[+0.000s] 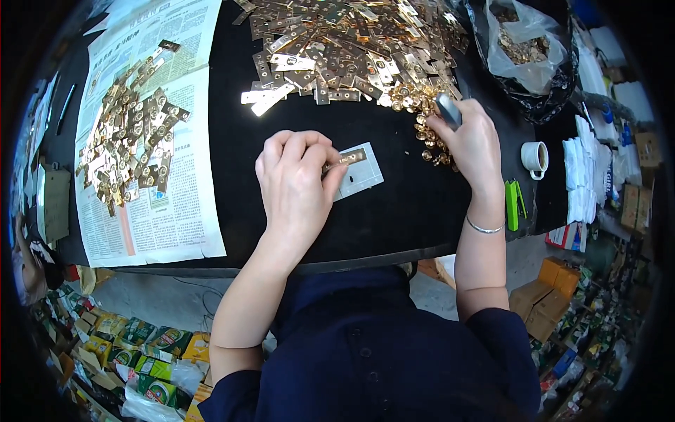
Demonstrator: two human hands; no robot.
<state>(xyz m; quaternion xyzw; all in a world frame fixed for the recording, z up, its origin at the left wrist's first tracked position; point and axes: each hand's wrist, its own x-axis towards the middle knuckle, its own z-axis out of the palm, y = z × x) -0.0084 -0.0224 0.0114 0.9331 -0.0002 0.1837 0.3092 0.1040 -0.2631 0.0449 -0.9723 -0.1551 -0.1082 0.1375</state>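
My left hand is closed on a small gold metal plate, its fingertips pinching one end. The plate lies over a light grey rectangular block on the black table. My right hand grips a short tool with a flat blue-grey end; its exact kind is not clear. That hand is at the edge of a pile of small round gold metal pieces. Beyond it spreads a large heap of flat gold metal plates with holes.
Newspaper at the left bears a pile of plates with round pieces on them. On the right are a lined black bag, a white cup, a green tool and stacked white packets. Boxes stand on the floor.
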